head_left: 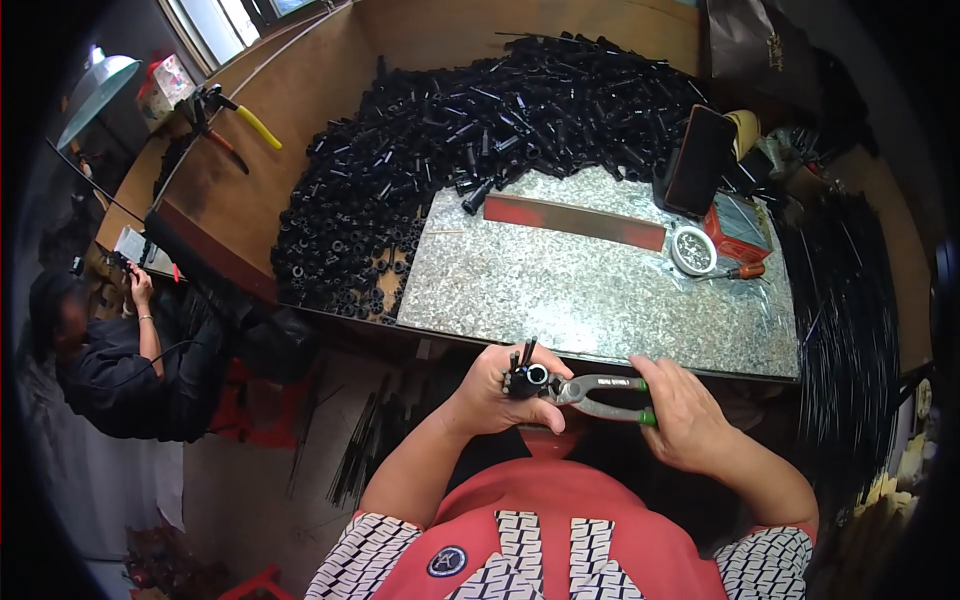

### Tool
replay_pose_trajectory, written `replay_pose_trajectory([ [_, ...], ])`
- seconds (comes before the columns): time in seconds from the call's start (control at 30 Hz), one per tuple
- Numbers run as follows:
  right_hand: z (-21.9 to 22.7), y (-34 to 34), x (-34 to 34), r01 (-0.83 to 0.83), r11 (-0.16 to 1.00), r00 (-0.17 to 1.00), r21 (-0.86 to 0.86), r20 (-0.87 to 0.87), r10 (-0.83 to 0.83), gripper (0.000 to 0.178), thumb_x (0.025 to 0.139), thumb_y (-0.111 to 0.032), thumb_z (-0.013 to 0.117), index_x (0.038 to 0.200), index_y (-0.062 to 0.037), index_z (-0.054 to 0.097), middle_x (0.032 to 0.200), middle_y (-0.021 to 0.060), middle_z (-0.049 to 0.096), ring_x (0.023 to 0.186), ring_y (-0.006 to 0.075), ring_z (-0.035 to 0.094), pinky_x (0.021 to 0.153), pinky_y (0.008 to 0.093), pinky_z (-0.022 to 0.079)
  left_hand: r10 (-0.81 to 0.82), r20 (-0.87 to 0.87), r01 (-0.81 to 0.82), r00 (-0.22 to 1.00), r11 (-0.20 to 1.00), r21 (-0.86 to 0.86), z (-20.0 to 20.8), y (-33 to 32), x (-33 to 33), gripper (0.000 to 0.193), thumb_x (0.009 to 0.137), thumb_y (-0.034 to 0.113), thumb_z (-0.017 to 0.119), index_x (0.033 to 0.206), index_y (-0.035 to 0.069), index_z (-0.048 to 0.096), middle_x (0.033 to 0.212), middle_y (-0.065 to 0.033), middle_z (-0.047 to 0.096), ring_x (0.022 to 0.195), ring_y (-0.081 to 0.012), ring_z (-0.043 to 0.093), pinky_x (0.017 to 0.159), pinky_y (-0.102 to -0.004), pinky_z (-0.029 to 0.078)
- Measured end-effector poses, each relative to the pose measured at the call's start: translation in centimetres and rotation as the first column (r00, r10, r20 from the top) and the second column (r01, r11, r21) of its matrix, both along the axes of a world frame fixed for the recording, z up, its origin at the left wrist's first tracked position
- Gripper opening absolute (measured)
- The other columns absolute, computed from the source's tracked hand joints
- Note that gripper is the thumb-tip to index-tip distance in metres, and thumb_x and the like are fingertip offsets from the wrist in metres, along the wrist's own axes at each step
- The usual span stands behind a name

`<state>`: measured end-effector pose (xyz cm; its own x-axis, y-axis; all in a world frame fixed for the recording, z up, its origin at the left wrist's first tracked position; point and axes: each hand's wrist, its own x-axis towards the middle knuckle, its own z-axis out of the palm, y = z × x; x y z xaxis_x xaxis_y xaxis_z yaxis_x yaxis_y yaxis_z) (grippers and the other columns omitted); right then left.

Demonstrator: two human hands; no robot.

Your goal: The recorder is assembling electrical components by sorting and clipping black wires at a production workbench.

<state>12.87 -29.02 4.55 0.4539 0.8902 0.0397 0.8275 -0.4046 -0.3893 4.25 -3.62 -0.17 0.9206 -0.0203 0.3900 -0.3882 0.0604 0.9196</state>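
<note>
pliers (572, 391): metal | tube pile (520, 115): glossy, plastic-looking | slab (590, 290): smooth, stone-like

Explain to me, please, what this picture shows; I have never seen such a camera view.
No machine here: these are a person's own bare hands. The picture comes from a fisheye camera on that person's head, looking down, so straight edges bend near the rim. The left hand holds a black tubular part; the right hand holds green-handled pliers, their head close to that part. Whether they grip it, I cannot tell. On the speckled slab lie a long flat bar, a round white dish and an orange-handled tool. Behind is a heap of black parts. Another person is at the left.
</note>
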Motion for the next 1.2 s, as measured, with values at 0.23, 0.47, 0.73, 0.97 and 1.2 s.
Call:
replay_pose_trajectory([
  [0.23,-0.1,0.5,0.8,-0.092,0.996,0.919,0.007,-0.384,0.088,0.054,0.074,0.001,0.054,0.127,0.0000,0.040,0.101,0.0189,0.049,0.093,0.0371,0.053,0.083,0.0415,0.045,0.050,-0.018,-0.049,0.999,0.998,0.034,-0.5,-0.1,-0.2,0.048,0.058,0.023,0.090,0.091,0.003,0.063,0.076,-0.0006,0.065,0.067,-0.0079,0.060,0.061,-0.0224,0.047],
  [0.47,-2.1,1.6,0.1,-0.024,0.999,0.830,0.035,-0.557,0.040,0.033,0.082,-0.008,0.060,0.112,-0.0020,0.049,0.092,0.0161,0.057,0.085,0.0321,0.059,0.075,0.0391,0.047,0.083,-0.105,-0.105,0.991,0.969,-0.224,-1.6,-0.8,-1.1,0.047,0.061,0.027,0.089,0.092,0.002,0.063,0.077,-0.0006,0.062,0.070,-0.0076,0.056,0.062,-0.0220,0.043],
  [0.73,-3.3,2.8,-0.3,0.053,0.996,0.865,0.069,-0.502,-0.011,0.028,0.083,-0.022,0.072,0.088,-0.0015,0.054,0.070,0.0163,0.060,0.063,0.0323,0.061,0.057,0.0375,0.046,0.170,-0.109,-0.190,0.979,0.960,-0.204,-2.1,-0.7,-1.5,0.041,0.065,0.018,0.087,0.095,0.003,0.062,0.079,0.0003,0.057,0.070,-0.0056,0.052,0.062,-0.0206,0.041],
  [0.97,-3.3,3.2,0.2,0.139,0.985,0.929,0.104,-0.358,-0.093,0.025,0.083,-0.020,0.071,0.087,-0.0026,0.054,0.067,0.0167,0.056,0.060,0.0320,0.058,0.056,0.0376,0.044,0.253,-0.117,-0.278,0.960,0.889,-0.364,-3.6,-1.0,-1.4,0.039,0.070,0.006,0.083,0.100,0.001,0.060,0.066,0.0048,0.050,0.057,-0.0027,0.045,0.056,-0.0181,0.037],
  [1.2,-1.3,1.2,4.5,0.396,0.812,0.916,0.428,-0.244,-0.318,0.011,0.090,-0.012,0.057,0.086,-0.0020,0.053,0.062,0.0060,0.046,0.056,0.0130,0.044,0.054,0.0293,0.038,0.372,-0.113,-0.389,0.921,0.885,-0.255,-5.9,0.9,-2.2,0.039,0.077,0.020,0.079,0.098,-0.002,0.056,0.061,0.0014,0.050,0.053,-0.0077,0.047,0.050,-0.0223,0.039],
])
